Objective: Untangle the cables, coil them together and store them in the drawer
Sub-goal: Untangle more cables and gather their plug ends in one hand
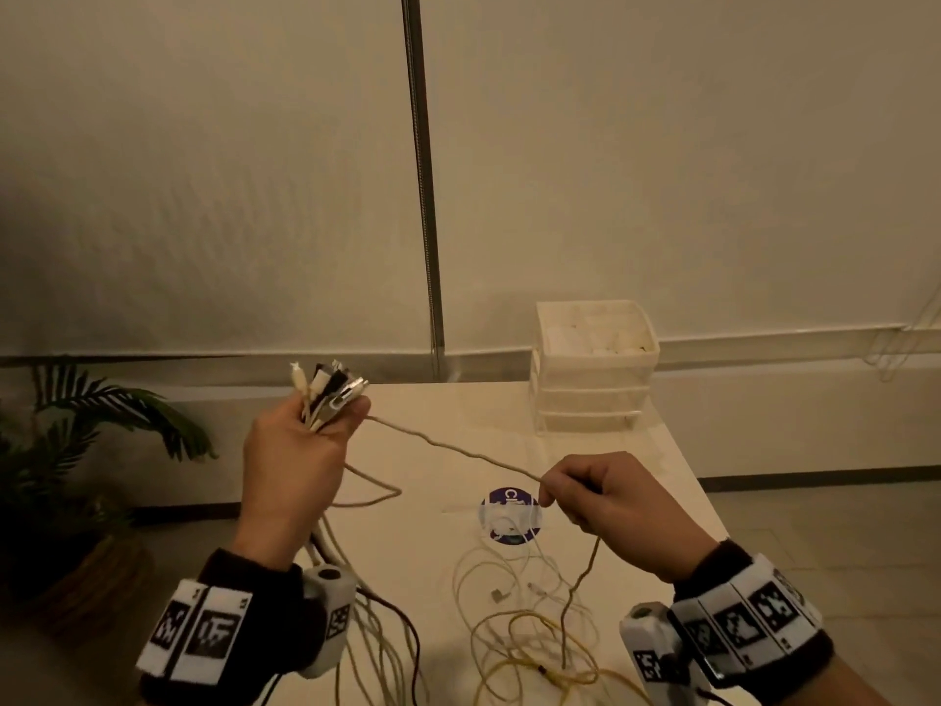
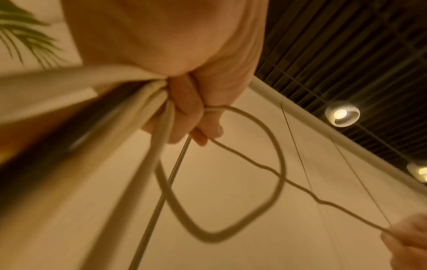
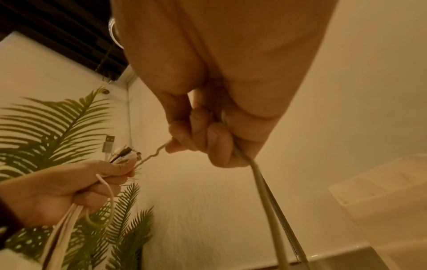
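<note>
Wall (image 1: 203, 170) fills the back, a metal strip (image 1: 422, 196) running down it. Tabletop (image 1: 636, 450) is pale, its near edge cut off by the frame bottom. Plant (image 1: 76, 450) sits low on the left, its pot in shadow and hard to make out. Drawer unit (image 1: 593, 369) stands at the far tabletop edge, right of centre; all its drawers look pushed in, top tray contents washed out.

Left hand (image 1: 293, 466) is raised above the tabletop's left side, fist clamped round a bundle (image 1: 326, 394) of cable ends; plugs stick out the top, tails hang down past the wrist and run out of frame. Left wrist view is mostly motion blur, so no cable count. Right hand (image 1: 611, 494) is held apart from the left, above the tabletop middle, thumb and fingers pinching one cable (image 1: 458, 450). That cable runs nearly taut from the left fist to the right pinch, then drops below the right hand into a loose tangle (image 1: 529, 629) on the tabletop. A slack loop (image 1: 377, 494) hangs under the left hand.

Tangle is thin pale and yellowish cables, partly cut off at the bottom; which strand goes where can't be told. A round purple sticker (image 1: 509, 514) on the tabletop is half covered by cables, print unreadable.
</note>
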Demonstrator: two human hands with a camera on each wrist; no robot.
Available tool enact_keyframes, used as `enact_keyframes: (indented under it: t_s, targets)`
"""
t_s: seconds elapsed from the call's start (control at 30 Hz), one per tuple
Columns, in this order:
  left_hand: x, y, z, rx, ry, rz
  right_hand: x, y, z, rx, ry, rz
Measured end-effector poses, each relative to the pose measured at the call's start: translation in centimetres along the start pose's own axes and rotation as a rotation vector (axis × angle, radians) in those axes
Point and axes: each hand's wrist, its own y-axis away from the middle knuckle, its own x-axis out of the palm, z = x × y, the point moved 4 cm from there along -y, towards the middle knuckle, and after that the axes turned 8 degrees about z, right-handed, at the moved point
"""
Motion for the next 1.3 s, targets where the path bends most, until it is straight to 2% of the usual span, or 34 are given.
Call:
enact_keyframes:
  t_s: [0.1, 0.3, 0.33, 0.4, 0.47, 0.5, 0.67, 0.83, 1.0, 1.13, 1.3]
  targets:
    - [-0.3, 0.6, -0.2, -0.014, -0.157, 0.082, 0.2, -0.5, -0.4, 0.017, 0.125, -0.08]
    - [-1.1, 2.2, -3.5, 0.141, -0.331, 0.099, -1.0, -1.6, -0.5, 0.04, 0.192, -0.244]
    - [-0.7, 2.6, -4.4, 0.189, -0.313, 0.143, -0.9, -1.7, -0.2, 0.024, 0.203, -0.236]
    - [1.5, 3.6, -5.7, 0.282, -0.266, 0.35, -0.2, -1.7, 1.1, -0.021, 0.222, -0.157]
    - [4.6, 4.9, -6.1, 0.312, -0.265, 0.551, 1.1, -1.6, 2.4, -0.09, 0.225, -0.064]
    - [5.8, 5.2, -5.9, 0.314, -0.274, 0.587, 1.5, -1.5, 2.9, -0.122, 0.213, -0.045]
    - [7.2, 5.0, -4.7, 0.299, -0.248, 0.512, 1.1, -1.3, 3.3, -0.147, 0.116, -0.033]
    - [5.1, 2.9, -3.3, 0.178, -0.179, 0.258, 0.8, -0.8, 2.8, -0.132, 0.014, -0.023]
    - [3.9, 2.0, -2.7, 0.139, -0.22, 0.17, 0.9, -1.2, 2.7, -0.169, 0.048, -0.031]
    - [1.3, 0.6, -1.4, 0.069, -0.115, -0.01, 0.3, -1.4, 1.2, -0.127, 0.099, -0.05]
    - [0.4, 0.4, -1.5, 0.028, -0.192, 0.013, 0.4, -1.8, 0.4, -0.096, 0.07, -0.066]
